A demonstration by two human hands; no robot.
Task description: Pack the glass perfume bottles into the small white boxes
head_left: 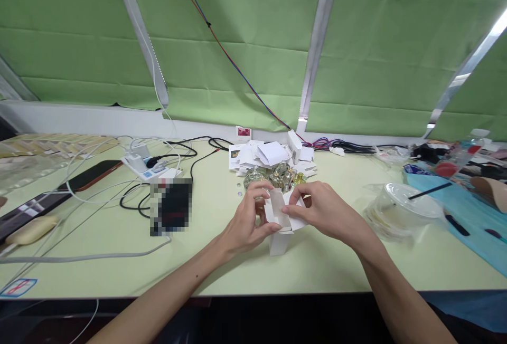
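A small white cardboard box (279, 245) stands upright near the front of the table, its top flaps spread apart. Wrapped around its left side, my left hand (253, 215) has the thumb at the front and the fingers behind. My right hand (317, 208) pinches at the right of the opening, thumb and index finger on a white flap or inner card (281, 209); which of the two I cannot tell. Just behind the hands lie several glass bottles (255, 176) with greenish and golden tints. Behind them is a pile of white folded papers or cartons (257, 155).
To the left are a power strip (152, 172) with plugs, loose cables and a blurred dark device (174, 207). On the right stand a clear plastic container (400, 209) with a black straw, a blue sheet (467, 217) and a plastic bottle (461, 154). Green blinds (245, 69) hang behind.
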